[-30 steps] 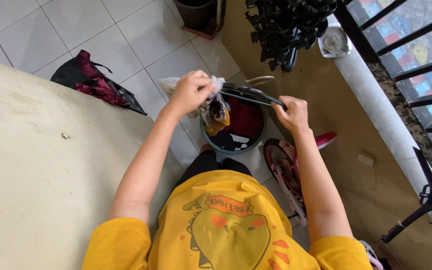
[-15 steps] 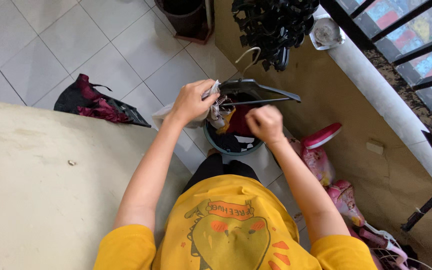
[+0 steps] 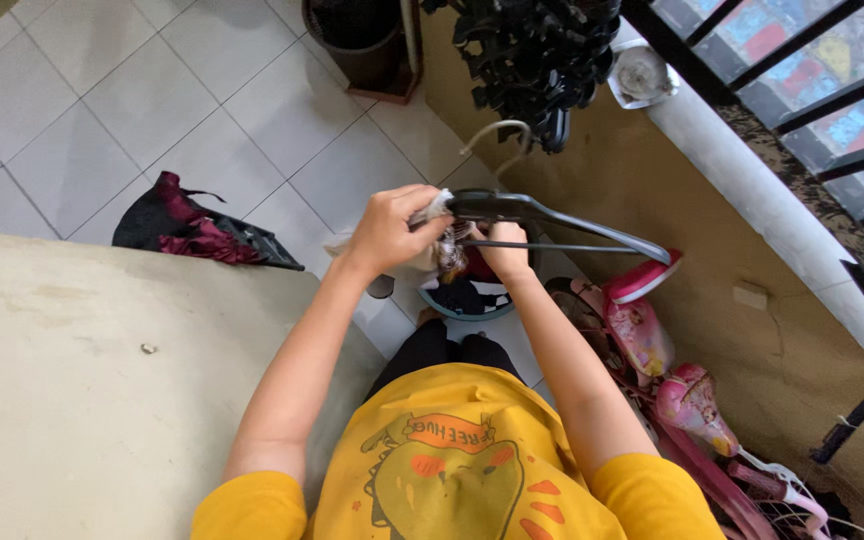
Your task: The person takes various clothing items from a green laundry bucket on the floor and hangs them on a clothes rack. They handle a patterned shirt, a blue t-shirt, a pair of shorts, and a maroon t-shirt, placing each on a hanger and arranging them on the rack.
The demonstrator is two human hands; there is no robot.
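Head view, looking straight down: both hands are up at the near end of a dark clothes hanger [image 3: 552,215], right above a round tub [image 3: 467,297] of laundry on the tiled floor. Left hand [image 3: 389,228] is curled shut around a scrunched bit of pale cloth [image 3: 439,205], pinching it against the hanger's end. Right hand [image 3: 505,250] is tucked under the hanger with fingers closed on its lower bar, though part of that grip is hidden behind the left hand, so I can't tell how tight it is.

What I'd worry about: the cloth is bunched, not spread, so it could slide off the sloped arm and land back in the tub or on the floor. The hanger's far tip pokes out past the tub toward a pink kids' bike [image 3: 652,350], so a swing that way could snag it. Just beyond the tub hangs a black clip rack [image 3: 537,55], easy to bump when lifting.
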